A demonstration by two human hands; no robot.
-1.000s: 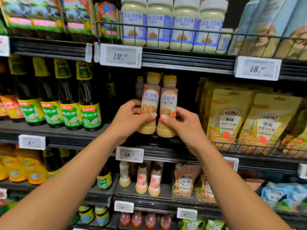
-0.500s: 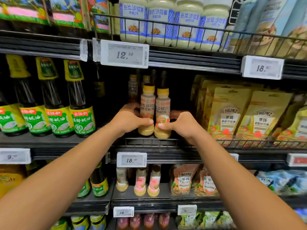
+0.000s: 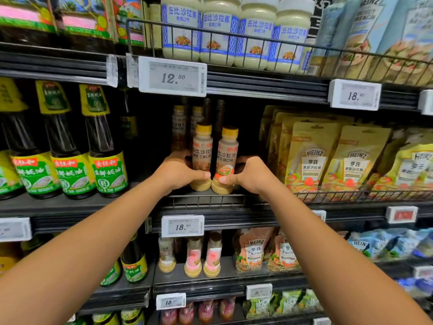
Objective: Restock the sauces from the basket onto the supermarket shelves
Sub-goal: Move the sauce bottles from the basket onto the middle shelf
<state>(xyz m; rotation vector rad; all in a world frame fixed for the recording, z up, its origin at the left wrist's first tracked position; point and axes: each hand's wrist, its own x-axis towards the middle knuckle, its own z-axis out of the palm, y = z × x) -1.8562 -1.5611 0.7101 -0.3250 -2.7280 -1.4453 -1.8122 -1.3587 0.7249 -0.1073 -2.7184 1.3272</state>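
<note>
Two beige salad-dressing bottles with yellow caps stand side by side on the middle shelf (image 3: 210, 202), just behind its low wire rail. My left hand (image 3: 178, 172) grips the left bottle (image 3: 202, 148) low on its body, thumb across the front. My right hand (image 3: 248, 174) grips the right bottle (image 3: 228, 151) the same way. Both bottles are upright and their bases look set down on the shelf. More bottles of the same kind (image 3: 179, 123) stand in the dark behind them. The basket is out of view.
Dark oyster-sauce bottles (image 3: 106, 148) fill the shelf to the left. Heinz pouches (image 3: 311, 158) hang behind a wire rail to the right. White mayonnaise jars (image 3: 218, 31) sit on the shelf above. Price tags (image 3: 172, 77) line the shelf edges. Smaller dressing bottles (image 3: 193, 259) stand below.
Both hands have carried the two bottles forward and down into the shelf, from in front of it to standing behind the rail. My view has moved closer.
</note>
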